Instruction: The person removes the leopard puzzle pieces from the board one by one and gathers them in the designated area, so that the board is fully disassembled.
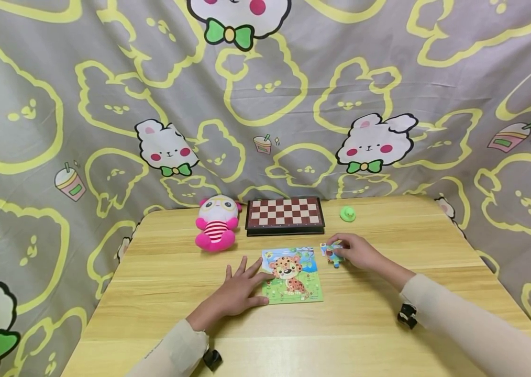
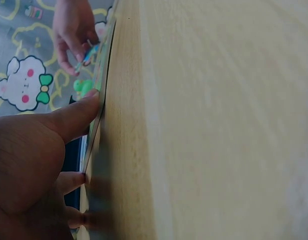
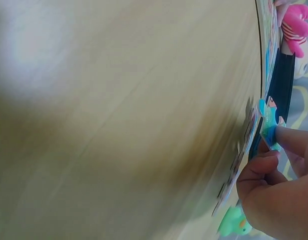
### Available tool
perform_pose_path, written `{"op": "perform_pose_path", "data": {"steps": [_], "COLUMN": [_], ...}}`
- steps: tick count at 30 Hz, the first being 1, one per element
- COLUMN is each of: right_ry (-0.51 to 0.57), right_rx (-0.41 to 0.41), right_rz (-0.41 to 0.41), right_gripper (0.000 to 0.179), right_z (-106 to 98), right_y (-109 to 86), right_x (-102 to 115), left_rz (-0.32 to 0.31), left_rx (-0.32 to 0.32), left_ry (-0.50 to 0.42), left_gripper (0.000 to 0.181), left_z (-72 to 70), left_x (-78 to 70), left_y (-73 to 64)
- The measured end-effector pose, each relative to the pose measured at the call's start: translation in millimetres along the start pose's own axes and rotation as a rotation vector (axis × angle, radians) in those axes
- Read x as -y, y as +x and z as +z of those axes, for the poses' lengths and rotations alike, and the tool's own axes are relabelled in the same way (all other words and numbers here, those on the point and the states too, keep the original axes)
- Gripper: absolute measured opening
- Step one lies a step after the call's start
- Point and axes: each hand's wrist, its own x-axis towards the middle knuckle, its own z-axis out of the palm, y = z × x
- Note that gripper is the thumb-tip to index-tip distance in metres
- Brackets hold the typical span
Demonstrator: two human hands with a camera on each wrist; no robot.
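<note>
A square jigsaw puzzle [image 1: 304, 277] with a spotted leopard cub on grass lies flat in the middle of the table. My left hand [image 1: 239, 290] rests on its left edge with the fingers spread; in the left wrist view the thumb [image 2: 76, 115] touches the board's edge. Just right of the board, my right hand [image 1: 357, 251] pinches a blue-green puzzle piece [image 3: 269, 122] between thumb and fingers. Below it, more puzzle pieces [image 3: 236, 172] lie on the table, partly hidden by the hand in the head view.
Behind the puzzle stands a checkered board [image 1: 285, 213] in a black case. A pink panda plush [image 1: 217, 225] sits to its left, a green toy duck [image 1: 347, 213] to its right. A patterned curtain [image 1: 265, 104] hangs behind the wooden table [image 1: 294, 340].
</note>
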Motion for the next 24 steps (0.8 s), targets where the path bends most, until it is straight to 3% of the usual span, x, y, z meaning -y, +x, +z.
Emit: {"op": "perform_pose_path", "data": {"steps": [24], "right_ry": [-0.047], "right_rx": [-0.058], "right_rz": [0.048], "right_gripper": [0.025], "right_z": [-39.4], "right_y": [-22.4], "right_x": [-25.5], "left_rz": [-0.004], "left_rx": [0.0], "left_ry": [0.009], "left_gripper": [0.058], "left_z": [-0.1], "left_x": [0.3], "left_y": [0.5]}}
